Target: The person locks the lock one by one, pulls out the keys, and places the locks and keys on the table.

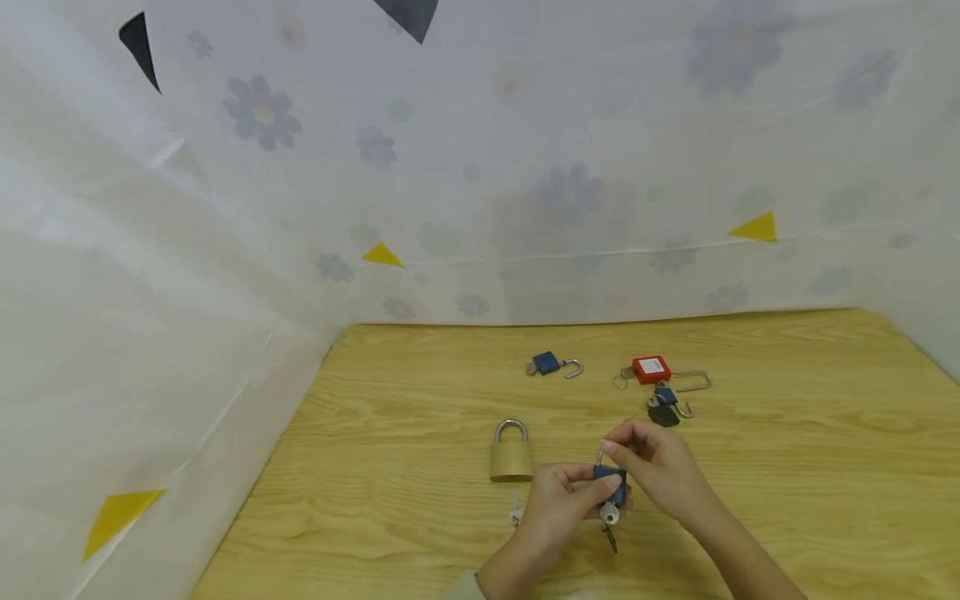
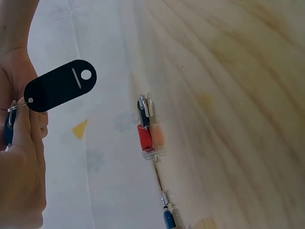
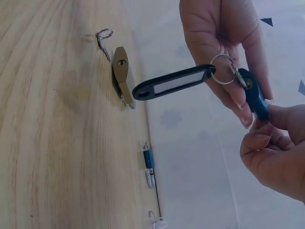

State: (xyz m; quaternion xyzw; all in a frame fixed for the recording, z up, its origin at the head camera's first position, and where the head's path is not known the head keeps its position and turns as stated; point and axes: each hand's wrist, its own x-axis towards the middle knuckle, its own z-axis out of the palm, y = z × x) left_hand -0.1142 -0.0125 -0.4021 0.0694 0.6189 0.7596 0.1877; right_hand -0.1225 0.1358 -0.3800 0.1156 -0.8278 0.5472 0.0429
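My left hand (image 1: 553, 504) grips a small blue padlock (image 1: 617, 483) by its body, close over the table's front part. A key (image 1: 610, 512) sits in its keyhole, seen end-on in the right wrist view, and a black key tag (image 3: 174, 83) dangles from the key's ring. With thumb and fingertips, my right hand (image 1: 660, 471) pinches the top of the metal shackle (image 1: 599, 457). Fingers hide part of that shackle. In the left wrist view the tag (image 2: 57, 86) hangs beside my left hand (image 2: 24, 167).
Left of my hands stands a brass padlock (image 1: 512, 461), shackle up, with a key (image 1: 515, 510) before it. Farther back lie a blue padlock (image 1: 546, 362), a red padlock (image 1: 651, 369) and another blue padlock (image 1: 665, 397) with a black tag, all with shackles open. A patterned sheet (image 1: 480, 192) walls the table.
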